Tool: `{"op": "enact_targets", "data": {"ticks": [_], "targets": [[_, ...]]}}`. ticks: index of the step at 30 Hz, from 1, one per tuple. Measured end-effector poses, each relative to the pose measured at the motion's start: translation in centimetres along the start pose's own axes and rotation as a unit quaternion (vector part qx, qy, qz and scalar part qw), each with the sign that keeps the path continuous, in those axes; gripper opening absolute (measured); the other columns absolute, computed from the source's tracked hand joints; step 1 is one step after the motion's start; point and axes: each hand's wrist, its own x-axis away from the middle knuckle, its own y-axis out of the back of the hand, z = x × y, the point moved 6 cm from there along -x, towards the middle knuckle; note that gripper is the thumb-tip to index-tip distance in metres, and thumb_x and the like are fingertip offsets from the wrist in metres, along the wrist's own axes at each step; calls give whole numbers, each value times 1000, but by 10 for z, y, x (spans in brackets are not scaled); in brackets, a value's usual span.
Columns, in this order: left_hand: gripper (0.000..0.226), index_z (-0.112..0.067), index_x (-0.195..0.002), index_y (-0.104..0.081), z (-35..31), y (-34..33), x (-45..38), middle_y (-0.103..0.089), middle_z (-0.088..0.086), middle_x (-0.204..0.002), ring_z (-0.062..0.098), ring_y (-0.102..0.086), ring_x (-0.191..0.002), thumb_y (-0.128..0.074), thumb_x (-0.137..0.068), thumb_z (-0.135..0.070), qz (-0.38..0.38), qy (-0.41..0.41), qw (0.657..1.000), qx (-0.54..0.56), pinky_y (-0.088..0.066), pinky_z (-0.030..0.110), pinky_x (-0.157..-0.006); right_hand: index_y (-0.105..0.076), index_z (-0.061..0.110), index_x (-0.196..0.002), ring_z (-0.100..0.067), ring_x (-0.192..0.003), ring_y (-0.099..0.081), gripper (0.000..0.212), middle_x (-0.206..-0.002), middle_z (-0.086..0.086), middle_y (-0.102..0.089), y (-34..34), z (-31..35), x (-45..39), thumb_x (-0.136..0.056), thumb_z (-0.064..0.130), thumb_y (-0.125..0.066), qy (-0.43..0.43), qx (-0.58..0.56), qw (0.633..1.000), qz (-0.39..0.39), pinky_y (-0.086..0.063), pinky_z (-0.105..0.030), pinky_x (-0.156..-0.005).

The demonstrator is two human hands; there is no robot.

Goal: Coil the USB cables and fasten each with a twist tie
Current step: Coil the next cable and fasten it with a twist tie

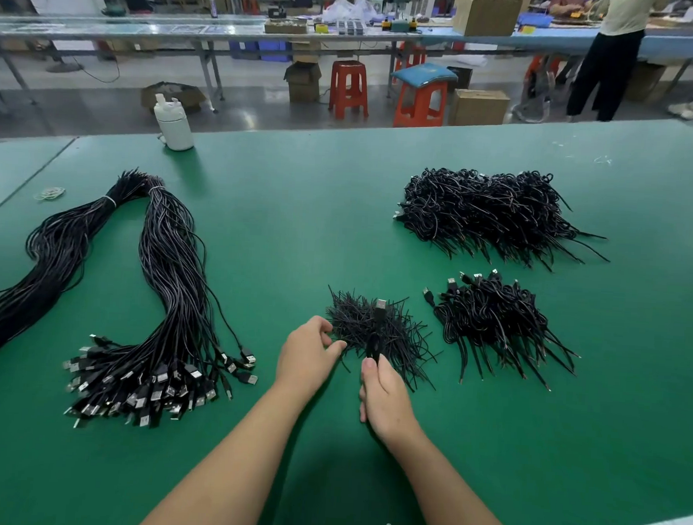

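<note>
On the green table (299, 219) my right hand (385, 398) grips a coiled black USB cable (376, 337) upright, its metal plug pointing away from me. Right behind the coil lies a loose pile of black twist ties (357, 324). My left hand (309, 353) reaches into the pile's left edge and pinches a tie with thumb and forefinger. A long bundle of uncoiled USB cables (164, 291) lies at the left, plugs toward me. Two heaps of coiled, tied cables sit at the right: a small one (495, 328) and a larger one (490, 214) behind it.
A white bottle (173, 124) stands at the table's far left edge, and rubber bands (51, 193) lie near the left seam. Beyond the table are red stools (347, 88), cardboard boxes, other benches and a standing person (609, 55).
</note>
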Motion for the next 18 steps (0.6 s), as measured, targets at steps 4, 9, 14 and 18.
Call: {"op": "enact_targets", "data": {"ticks": [4, 9, 14, 18], "targets": [[17, -17, -108, -63, -3, -6, -5, -71, 1, -96, 23, -64, -92, -61, -91, -15, -20, 19, 1000, -14, -51, 34, -84, -40, 12, -81, -17, -44, -46, 33, -55, 1, -43, 0, -3, -3, -106, 33, -32, -5, -8, 1000, 22, -49, -46, -64], [21, -15, -111, -63, 14, -4, 4, -69, 2, -108, 22, -63, -99, -54, -92, -13, 18, 26, 998, -46, -49, 30, -90, -41, 18, -84, -14, -48, -46, 29, -67, 2, -47, -4, -4, -5, -105, 36, -33, -11, 3, 999, 48, -49, -39, -59], [29, -19, -114, -69, 30, 13, 29, -61, 3, -113, 21, -61, -101, -48, -94, -15, 22, 4, 993, -118, -49, 34, -92, -46, 34, -80, -8, -64, -49, 29, -73, 11, -50, -9, -5, 1, -105, 40, -33, 11, 46, 996, 81, -45, -27, -68], [18, -21, -98, -69, 27, 31, 41, -57, -4, -98, 13, -58, -86, -52, -93, -18, -45, -1, 997, -64, -42, 27, -77, -48, 40, -81, -4, -77, -49, 29, -81, 12, -55, -10, -1, 7, -105, 33, -35, 54, 68, 991, 97, -39, -25, -74]]}}
